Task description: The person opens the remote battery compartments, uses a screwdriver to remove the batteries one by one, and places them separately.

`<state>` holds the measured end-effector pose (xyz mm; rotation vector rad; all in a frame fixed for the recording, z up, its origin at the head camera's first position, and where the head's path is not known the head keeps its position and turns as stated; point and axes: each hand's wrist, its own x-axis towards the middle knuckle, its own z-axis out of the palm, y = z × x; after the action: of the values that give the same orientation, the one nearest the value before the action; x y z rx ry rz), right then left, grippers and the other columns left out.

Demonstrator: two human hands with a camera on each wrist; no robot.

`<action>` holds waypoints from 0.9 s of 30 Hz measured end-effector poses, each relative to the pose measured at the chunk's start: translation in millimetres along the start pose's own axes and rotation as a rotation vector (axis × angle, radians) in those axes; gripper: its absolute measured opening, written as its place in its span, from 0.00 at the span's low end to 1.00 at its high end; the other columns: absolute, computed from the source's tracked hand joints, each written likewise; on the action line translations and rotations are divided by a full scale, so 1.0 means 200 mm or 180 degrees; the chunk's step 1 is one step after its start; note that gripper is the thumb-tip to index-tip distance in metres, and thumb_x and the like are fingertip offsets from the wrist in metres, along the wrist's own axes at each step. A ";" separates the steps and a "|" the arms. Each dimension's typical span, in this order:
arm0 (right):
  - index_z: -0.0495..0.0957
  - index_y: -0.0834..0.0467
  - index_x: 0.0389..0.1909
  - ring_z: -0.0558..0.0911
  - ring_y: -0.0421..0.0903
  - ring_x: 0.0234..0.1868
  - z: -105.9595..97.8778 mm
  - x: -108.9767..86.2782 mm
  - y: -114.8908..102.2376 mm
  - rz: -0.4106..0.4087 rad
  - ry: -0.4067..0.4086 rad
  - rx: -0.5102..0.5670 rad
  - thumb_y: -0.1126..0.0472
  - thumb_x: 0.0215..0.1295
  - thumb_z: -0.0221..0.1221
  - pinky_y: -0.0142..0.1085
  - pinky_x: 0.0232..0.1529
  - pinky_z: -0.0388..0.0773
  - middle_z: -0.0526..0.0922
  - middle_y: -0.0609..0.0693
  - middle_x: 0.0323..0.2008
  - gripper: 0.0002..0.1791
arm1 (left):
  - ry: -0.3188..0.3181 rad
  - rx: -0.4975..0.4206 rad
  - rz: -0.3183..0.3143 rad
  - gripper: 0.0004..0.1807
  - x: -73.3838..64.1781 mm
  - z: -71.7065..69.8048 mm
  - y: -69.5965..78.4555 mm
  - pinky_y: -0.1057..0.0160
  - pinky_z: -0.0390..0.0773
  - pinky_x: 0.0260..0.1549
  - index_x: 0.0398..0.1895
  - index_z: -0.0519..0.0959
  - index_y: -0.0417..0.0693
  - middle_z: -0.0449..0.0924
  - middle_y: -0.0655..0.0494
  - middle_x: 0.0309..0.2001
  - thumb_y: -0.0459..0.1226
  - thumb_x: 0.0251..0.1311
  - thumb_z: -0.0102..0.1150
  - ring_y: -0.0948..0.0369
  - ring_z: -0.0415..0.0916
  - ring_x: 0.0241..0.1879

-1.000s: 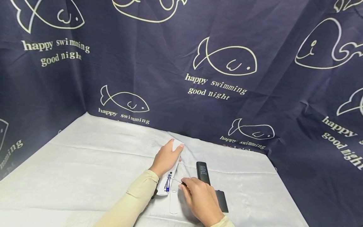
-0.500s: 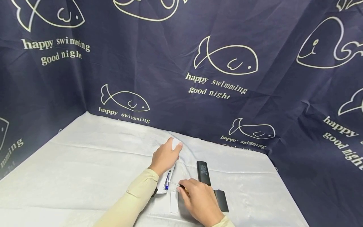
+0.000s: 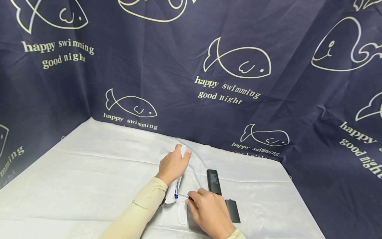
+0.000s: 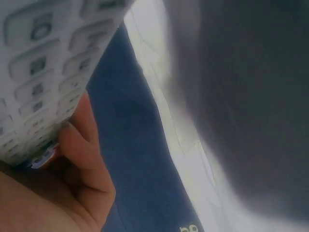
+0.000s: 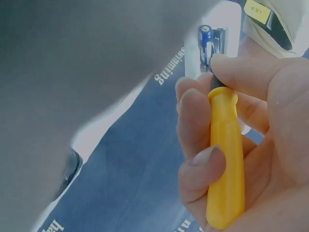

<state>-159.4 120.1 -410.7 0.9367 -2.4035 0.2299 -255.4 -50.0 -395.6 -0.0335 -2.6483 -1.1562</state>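
Note:
My left hand point(image 3: 173, 165) grips the far end of a white remote control point(image 3: 170, 197), its keypad side showing in the left wrist view. The remote is tilted, and its battery compartment faces right. Blue batteries point(image 5: 205, 43) sit inside it. My right hand point(image 3: 210, 210) holds a screwdriver by its yellow handle point(image 5: 224, 164), fingers and thumb wrapped round it. In the head view the thin shaft point(image 3: 183, 196) points left, its tip at the near end of the batteries. Part of the compartment is hidden behind the left hand and the remote's edge.
A white battery cover point(image 3: 182, 213) lies on the white cloth point(image 3: 89, 186) just below the remote. To the right, a black remote-like device point(image 3: 213, 181) and a flat black piece point(image 3: 233, 211) lie beside my right hand. A dark blue printed curtain point(image 3: 176, 66) hangs behind.
The left hand has moved slightly left and turned the remote, so less of the batteries shows. The screwdriver tip has shifted down along the batteries to their near end.

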 end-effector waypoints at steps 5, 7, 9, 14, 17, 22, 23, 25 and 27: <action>0.79 0.46 0.25 0.65 0.33 0.15 -0.01 0.01 0.00 0.0000 0.0065 -0.0117 0.57 0.54 0.72 0.31 0.13 0.61 0.65 0.35 0.17 0.09 | -0.0084 0.0069 -0.0022 0.22 0.00 0.00 0.00 0.52 0.70 0.25 0.42 0.70 0.50 0.75 0.54 0.23 0.59 0.73 0.42 0.54 0.76 0.24; 0.79 0.46 0.25 0.66 0.34 0.15 -0.01 0.01 0.00 0.0022 0.0070 -0.0126 0.57 0.53 0.72 0.32 0.13 0.62 0.65 0.35 0.17 0.09 | -0.0115 0.0092 -0.0030 0.23 0.00 0.00 0.00 0.52 0.71 0.25 0.44 0.69 0.49 0.76 0.54 0.23 0.59 0.73 0.42 0.54 0.76 0.24; 0.79 0.46 0.25 0.67 0.35 0.15 -0.01 0.01 0.01 0.0042 0.0060 -0.0130 0.57 0.53 0.72 0.32 0.13 0.62 0.65 0.35 0.17 0.09 | -0.0122 0.0110 -0.0030 0.23 0.00 0.00 0.00 0.52 0.71 0.25 0.46 0.69 0.48 0.77 0.53 0.24 0.59 0.73 0.42 0.53 0.77 0.25; 0.81 0.46 0.27 0.68 0.35 0.15 -0.01 0.00 0.01 0.0075 0.0036 -0.0126 0.56 0.55 0.71 0.32 0.13 0.63 0.67 0.35 0.18 0.07 | -0.0142 0.0094 -0.0050 0.23 0.00 0.00 -0.01 0.51 0.71 0.26 0.46 0.69 0.48 0.78 0.52 0.25 0.58 0.73 0.43 0.53 0.77 0.26; 0.82 0.47 0.28 0.70 0.35 0.16 -0.01 0.00 0.01 0.0102 0.0038 -0.0150 0.55 0.55 0.71 0.33 0.14 0.65 0.68 0.36 0.18 0.06 | -0.0164 0.0060 -0.0079 0.23 0.01 0.00 -0.02 0.51 0.72 0.27 0.46 0.69 0.48 0.77 0.52 0.25 0.59 0.73 0.43 0.53 0.77 0.26; 0.81 0.47 0.28 0.72 0.37 0.16 -0.01 0.00 0.02 0.0144 0.0043 -0.0188 0.54 0.56 0.70 0.35 0.14 0.67 0.69 0.36 0.18 0.06 | -0.0164 0.0045 -0.0110 0.23 0.02 0.00 -0.03 0.50 0.72 0.27 0.45 0.69 0.49 0.77 0.51 0.25 0.59 0.73 0.43 0.51 0.78 0.27; 0.81 0.47 0.28 0.72 0.37 0.16 -0.01 0.00 0.02 0.0150 0.0040 -0.0187 0.54 0.56 0.70 0.35 0.14 0.66 0.68 0.36 0.18 0.06 | -0.0151 0.0045 -0.0111 0.23 0.02 0.00 -0.03 0.50 0.72 0.27 0.45 0.69 0.49 0.78 0.51 0.26 0.59 0.72 0.43 0.51 0.78 0.27; 0.81 0.47 0.27 0.72 0.37 0.16 -0.01 0.00 0.02 0.0160 0.0039 -0.0195 0.54 0.56 0.70 0.35 0.14 0.66 0.68 0.36 0.18 0.07 | -0.0116 0.0031 -0.0102 0.22 0.02 0.00 -0.04 0.50 0.72 0.27 0.45 0.69 0.49 0.78 0.51 0.26 0.58 0.72 0.44 0.51 0.79 0.28; 0.81 0.47 0.27 0.71 0.36 0.16 -0.01 0.00 0.02 0.0167 0.0047 -0.0206 0.54 0.55 0.70 0.35 0.14 0.66 0.68 0.36 0.18 0.07 | -0.0068 0.0014 -0.0098 0.22 0.02 0.00 -0.04 0.50 0.72 0.28 0.45 0.70 0.49 0.79 0.50 0.27 0.58 0.72 0.44 0.50 0.79 0.29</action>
<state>-161.6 124.6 -409.5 0.8409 -2.4092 0.1768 -259.7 -55.7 -399.9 -0.0043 -2.6789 -1.1660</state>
